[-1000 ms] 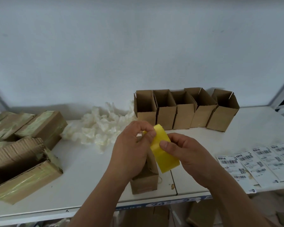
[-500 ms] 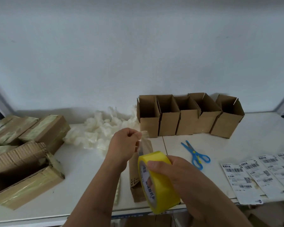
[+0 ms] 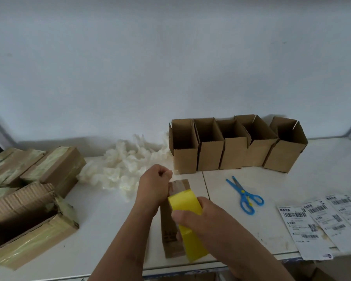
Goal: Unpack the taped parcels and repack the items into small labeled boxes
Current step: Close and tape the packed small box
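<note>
Yellow tape roll (image 3: 187, 226) sits in the right hand (image 3: 201, 218), whose grip curls round it just above a small closed box (image 3: 171, 230) near the white surface's (image 3: 114, 226) front edge. Left hand (image 3: 153, 186), fisted, pinches the tape's end. Beyond: five open boxes (image 3: 237, 147); right, blue scissors (image 3: 244, 196), labels (image 3: 322, 220); left, taped parcels (image 3: 28, 191).

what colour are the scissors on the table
Blue scissors with a small yellow pivot, seen in the head view.

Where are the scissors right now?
In the head view, the blue scissors lie flat on the white table, right of the hands, in front of the row of open boxes and left of the shipping labels.
</note>
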